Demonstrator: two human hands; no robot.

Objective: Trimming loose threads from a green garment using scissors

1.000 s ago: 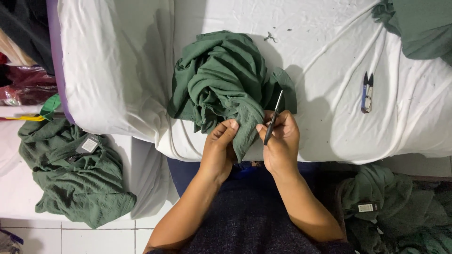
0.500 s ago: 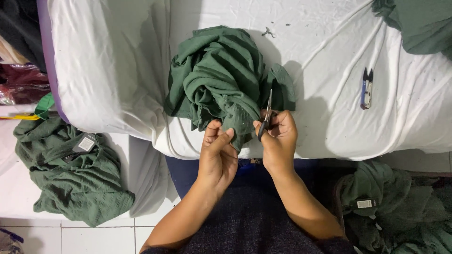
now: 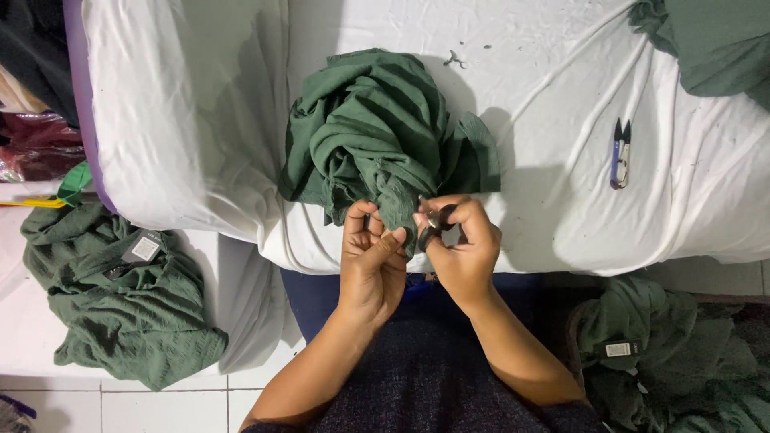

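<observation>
A bunched dark green garment lies on the white-covered table in front of me. My left hand pinches the garment's lower edge with fingers curled. Close beside it, my right hand grips a small black-handled thread snipper with its tip pointing at the cloth between both hands.
A second blue-handled snipper lies on the cloth to the right. Green garments with tags are heaped on the floor at left and right. Another green garment sits at the table's far right corner.
The snipper in my right hand has swung from pointing up along the cloth to lying low against the garment's edge. My left hand curled its fingers tighter. The view drifted slightly.
</observation>
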